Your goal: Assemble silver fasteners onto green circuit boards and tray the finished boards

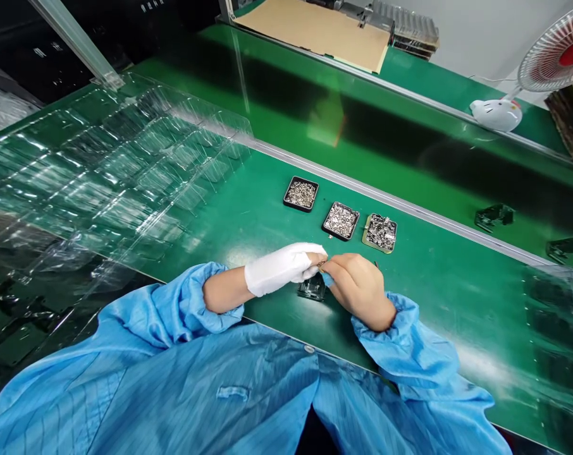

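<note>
My left hand [286,268], in a white glove with the thumb tip bare, is closed, its fingers bent together. My bare right hand [357,284] meets it fingertip to fingertip in a pinch, with a bit of blue covering at a finger. A tiny item seems to sit between the fingertips, too small to name. Just below them a dark, glossy, see-through plastic piece [311,289] shows, partly hidden by the hands. Beyond the hands stand three small square trays: one [301,194] and another [341,221] with small silvery metal parts, and a third [380,233] with larger shiny parts.
Clear plastic compartment trays [125,151] cover the left side of the green table [248,208]. A glossy upright panel [386,145] runs along the back. Another clear tray [552,316] lies at right. A fan [498,115] stands on the ledge behind, near a cardboard sheet [310,28].
</note>
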Motion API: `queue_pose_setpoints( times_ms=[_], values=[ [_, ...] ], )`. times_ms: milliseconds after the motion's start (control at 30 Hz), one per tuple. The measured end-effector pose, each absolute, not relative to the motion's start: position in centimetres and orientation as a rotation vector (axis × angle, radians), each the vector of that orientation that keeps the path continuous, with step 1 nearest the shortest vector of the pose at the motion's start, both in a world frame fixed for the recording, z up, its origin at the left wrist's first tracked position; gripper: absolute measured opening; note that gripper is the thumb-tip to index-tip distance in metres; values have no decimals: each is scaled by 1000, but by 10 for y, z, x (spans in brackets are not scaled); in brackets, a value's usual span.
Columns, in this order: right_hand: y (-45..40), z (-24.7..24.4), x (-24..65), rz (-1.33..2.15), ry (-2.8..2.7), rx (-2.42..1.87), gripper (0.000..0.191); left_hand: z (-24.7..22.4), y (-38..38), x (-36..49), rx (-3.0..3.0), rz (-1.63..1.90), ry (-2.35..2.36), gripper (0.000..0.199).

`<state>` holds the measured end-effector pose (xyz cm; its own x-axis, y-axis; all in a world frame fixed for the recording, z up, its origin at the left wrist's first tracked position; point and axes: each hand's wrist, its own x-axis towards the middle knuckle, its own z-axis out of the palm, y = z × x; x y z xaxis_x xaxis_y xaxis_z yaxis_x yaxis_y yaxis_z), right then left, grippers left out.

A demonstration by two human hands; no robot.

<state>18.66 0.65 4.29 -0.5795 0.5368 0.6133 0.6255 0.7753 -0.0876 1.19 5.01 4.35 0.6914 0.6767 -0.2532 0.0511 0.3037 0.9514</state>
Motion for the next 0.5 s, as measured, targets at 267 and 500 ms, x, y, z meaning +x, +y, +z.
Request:
queue_pose_setpoints(
  times_ms=[267, 500],
  values=[
    [-7, 51, 203, 488, -1905, -1246, 10, 31, 25, -12, 1676, 918, 1012, 51],
    [-20, 27, 204, 615, -1801, -1275, 9, -9, 0, -2, 2123, 710, 1051, 57]
  ],
)
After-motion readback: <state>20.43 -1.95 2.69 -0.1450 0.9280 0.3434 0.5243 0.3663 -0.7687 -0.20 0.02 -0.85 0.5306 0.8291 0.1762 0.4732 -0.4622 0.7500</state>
